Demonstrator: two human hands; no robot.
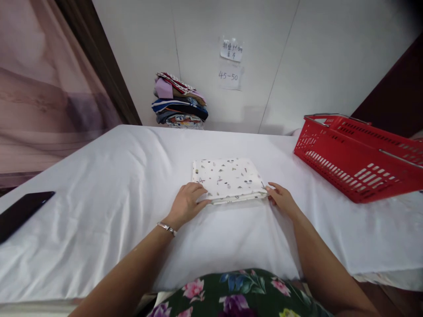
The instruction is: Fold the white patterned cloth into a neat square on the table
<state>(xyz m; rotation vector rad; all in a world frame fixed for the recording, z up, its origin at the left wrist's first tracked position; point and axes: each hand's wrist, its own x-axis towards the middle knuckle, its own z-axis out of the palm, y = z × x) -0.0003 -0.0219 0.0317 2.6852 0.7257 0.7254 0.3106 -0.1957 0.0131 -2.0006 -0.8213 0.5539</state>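
Observation:
A folded white cloth (228,176) with small scattered prints lies flat in the middle of the table, its layered folded edge towards me. At its near left corner is my left hand (189,200), with a silver bracelet on the wrist; thumb and fingers pinch that corner. My right hand (280,198) grips the near right corner between thumb and fingers. The cloth rests on the white tablecloth (139,176), and the undersides of its corners are hidden.
A red plastic basket (350,154) with metal handles stands at the right. Against the back wall is a stack of folded clothes (180,103). A dark phone (24,211) lies at the left edge. Paper notes (230,66) are on the wall; a pink curtain (42,97) hangs at left.

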